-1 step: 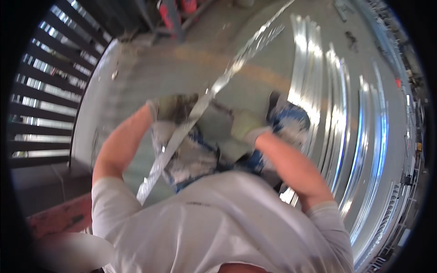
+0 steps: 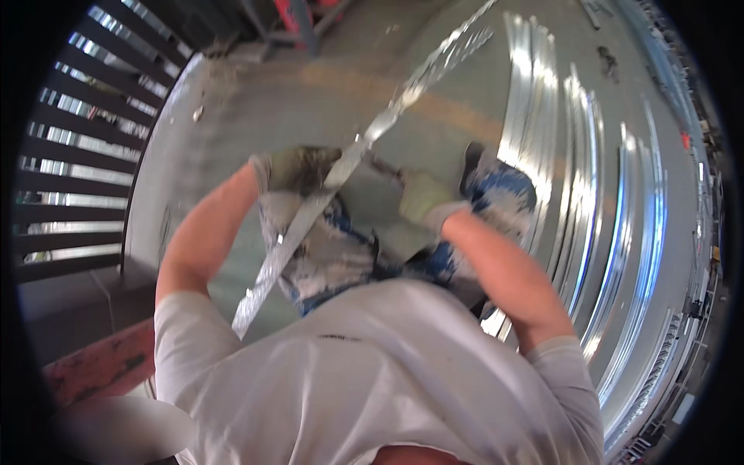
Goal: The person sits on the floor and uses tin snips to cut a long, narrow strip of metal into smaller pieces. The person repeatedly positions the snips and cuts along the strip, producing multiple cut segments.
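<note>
A long shiny metal strip (image 2: 287, 236) runs slantwise between my forearms, from beside my left upper arm toward the far right, over my knees. My left hand (image 2: 298, 170), in a dirty greenish work glove, is closed at the strip's left edge, its fingertips partly hidden. On the other side, my right hand (image 2: 425, 198), in a paler glove, is closed round a slim dark hand tool (image 2: 384, 167). The tool's tip points at the strip, close to it; blur hides its exact kind and whether it touches.
Several long bright metal profiles (image 2: 570, 155) lie on the floor at my right. A dark slatted barrier (image 2: 85, 163) stands at the left, with a worn red beam (image 2: 101, 364) below it. Red objects (image 2: 293, 12) sit by a grey frame at the far side.
The whole view has shifted slightly. Both hands keep their hold, and the strip stays in nearly the same place.
</note>
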`<move>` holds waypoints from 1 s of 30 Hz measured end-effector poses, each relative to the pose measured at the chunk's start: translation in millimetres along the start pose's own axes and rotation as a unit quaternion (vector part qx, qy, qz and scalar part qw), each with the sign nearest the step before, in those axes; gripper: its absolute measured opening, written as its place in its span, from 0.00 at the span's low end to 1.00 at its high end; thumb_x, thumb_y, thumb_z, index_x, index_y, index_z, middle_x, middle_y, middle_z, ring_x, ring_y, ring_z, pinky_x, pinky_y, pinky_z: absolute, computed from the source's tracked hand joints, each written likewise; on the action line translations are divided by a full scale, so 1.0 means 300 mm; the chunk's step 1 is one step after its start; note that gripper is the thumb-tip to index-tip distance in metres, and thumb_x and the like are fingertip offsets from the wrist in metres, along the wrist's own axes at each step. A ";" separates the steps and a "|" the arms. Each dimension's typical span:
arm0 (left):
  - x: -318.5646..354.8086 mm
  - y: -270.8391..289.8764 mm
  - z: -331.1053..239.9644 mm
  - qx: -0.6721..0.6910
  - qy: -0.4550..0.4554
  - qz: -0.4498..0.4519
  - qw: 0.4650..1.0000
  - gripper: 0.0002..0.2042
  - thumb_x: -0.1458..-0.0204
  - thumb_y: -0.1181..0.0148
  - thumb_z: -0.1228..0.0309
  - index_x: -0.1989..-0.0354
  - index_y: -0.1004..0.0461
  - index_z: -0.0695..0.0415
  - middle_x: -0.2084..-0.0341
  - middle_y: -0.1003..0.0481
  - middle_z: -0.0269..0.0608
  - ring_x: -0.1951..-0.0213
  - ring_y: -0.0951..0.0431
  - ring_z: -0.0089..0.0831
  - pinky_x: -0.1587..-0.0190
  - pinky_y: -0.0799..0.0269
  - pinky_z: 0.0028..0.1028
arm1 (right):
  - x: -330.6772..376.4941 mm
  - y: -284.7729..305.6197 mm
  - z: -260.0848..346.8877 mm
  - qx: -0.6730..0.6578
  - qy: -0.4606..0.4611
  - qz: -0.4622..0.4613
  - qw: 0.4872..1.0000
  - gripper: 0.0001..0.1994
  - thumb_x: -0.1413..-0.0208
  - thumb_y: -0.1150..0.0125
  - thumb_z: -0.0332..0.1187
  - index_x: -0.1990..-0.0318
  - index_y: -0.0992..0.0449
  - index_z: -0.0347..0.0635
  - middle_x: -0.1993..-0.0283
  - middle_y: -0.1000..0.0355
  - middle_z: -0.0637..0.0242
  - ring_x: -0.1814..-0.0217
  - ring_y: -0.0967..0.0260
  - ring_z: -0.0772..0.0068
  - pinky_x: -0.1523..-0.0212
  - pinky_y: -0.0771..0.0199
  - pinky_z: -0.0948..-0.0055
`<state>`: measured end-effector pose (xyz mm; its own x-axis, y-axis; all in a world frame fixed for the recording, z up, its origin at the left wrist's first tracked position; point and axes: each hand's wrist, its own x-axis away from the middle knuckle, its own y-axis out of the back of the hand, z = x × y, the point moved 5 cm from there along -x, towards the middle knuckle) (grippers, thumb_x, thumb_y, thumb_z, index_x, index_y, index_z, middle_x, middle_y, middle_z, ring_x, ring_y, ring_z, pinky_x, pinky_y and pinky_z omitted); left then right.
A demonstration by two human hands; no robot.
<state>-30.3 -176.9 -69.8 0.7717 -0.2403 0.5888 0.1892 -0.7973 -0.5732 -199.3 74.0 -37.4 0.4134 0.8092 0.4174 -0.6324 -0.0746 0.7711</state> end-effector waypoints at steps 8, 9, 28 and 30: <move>0.061 -0.021 -0.053 -0.179 0.017 -0.180 0.967 0.27 0.34 0.26 0.66 0.28 0.23 0.59 0.51 0.14 0.38 0.58 0.15 0.24 0.49 0.16 0.30 | -0.106 0.083 0.046 0.108 -0.011 0.015 0.994 0.23 0.33 0.36 0.37 0.33 0.24 0.42 0.35 0.20 0.43 0.34 0.19 0.38 0.34 0.18 0.47; 0.054 -0.038 -0.059 -0.177 0.022 -0.186 0.966 0.27 0.35 0.27 0.67 0.29 0.22 0.59 0.51 0.14 0.38 0.57 0.15 0.24 0.49 0.16 0.30 | -0.115 0.086 0.034 0.108 -0.010 0.019 0.994 0.24 0.33 0.35 0.38 0.32 0.25 0.43 0.34 0.20 0.44 0.33 0.19 0.38 0.33 0.19 0.47; -0.053 -0.055 -0.025 -0.112 0.000 -0.196 0.974 0.24 0.38 0.24 0.73 0.36 0.24 0.67 0.55 0.13 0.46 0.58 0.11 0.29 0.51 0.14 0.28 | -0.235 0.052 -0.125 0.126 -0.050 0.005 0.991 0.25 0.35 0.36 0.36 0.31 0.25 0.45 0.34 0.20 0.46 0.32 0.20 0.38 0.32 0.20 0.46; -0.061 -0.046 -0.016 -0.148 0.009 -0.203 0.968 0.24 0.36 0.26 0.73 0.34 0.24 0.67 0.53 0.13 0.46 0.57 0.11 0.29 0.50 0.13 0.28 | -0.238 0.028 -0.136 0.111 -0.060 0.023 0.992 0.25 0.35 0.36 0.35 0.31 0.24 0.44 0.37 0.19 0.45 0.33 0.19 0.39 0.33 0.20 0.46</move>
<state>-49.9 -164.2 -70.0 0.6586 0.1178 0.7432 0.2904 -0.9510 -0.1065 -260.9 39.4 -80.2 0.4709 0.7273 0.4992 -0.4991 -0.2470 0.8306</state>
